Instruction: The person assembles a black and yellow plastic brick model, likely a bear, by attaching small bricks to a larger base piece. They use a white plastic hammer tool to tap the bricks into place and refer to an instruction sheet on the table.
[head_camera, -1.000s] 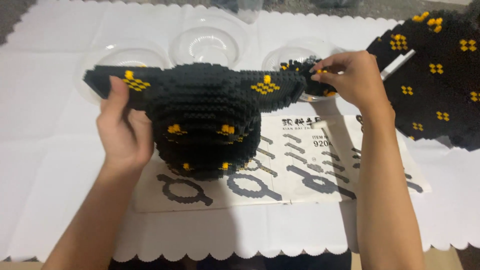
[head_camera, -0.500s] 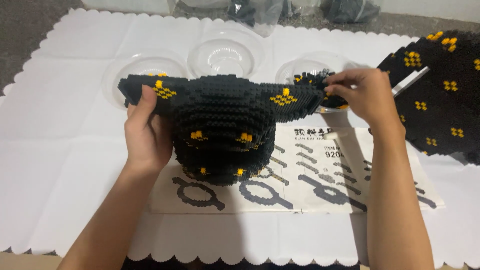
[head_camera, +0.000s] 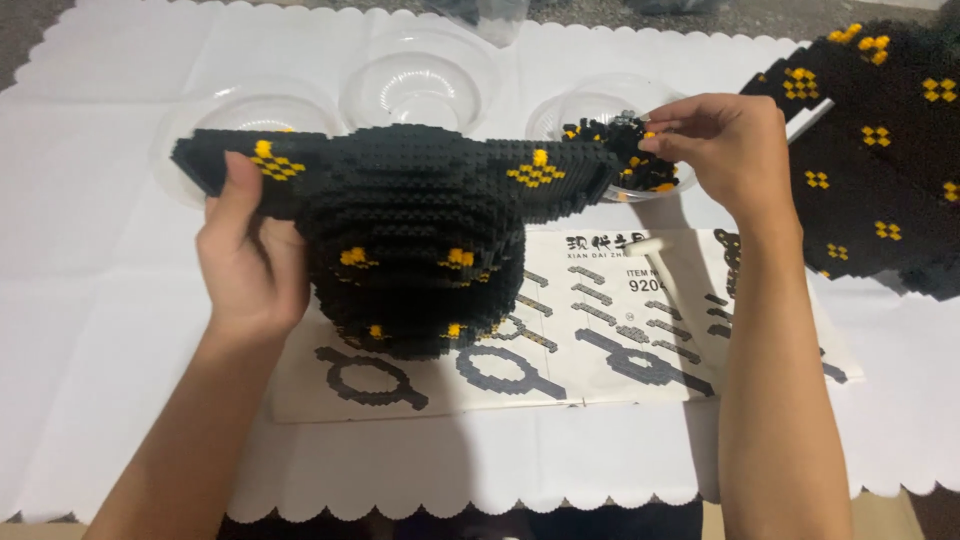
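Head view: left hand (head_camera: 250, 270) grips the black model (head_camera: 410, 235), palm hidden; right hand (head_camera: 725, 150) pinches at its wing tip, fingertips unclear over a bowl (head_camera: 600, 105).

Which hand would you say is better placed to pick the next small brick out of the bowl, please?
Probably the right hand: its fingers are already at the rim of the clear bowl of loose bricks, while the left hand grips the black brick model.
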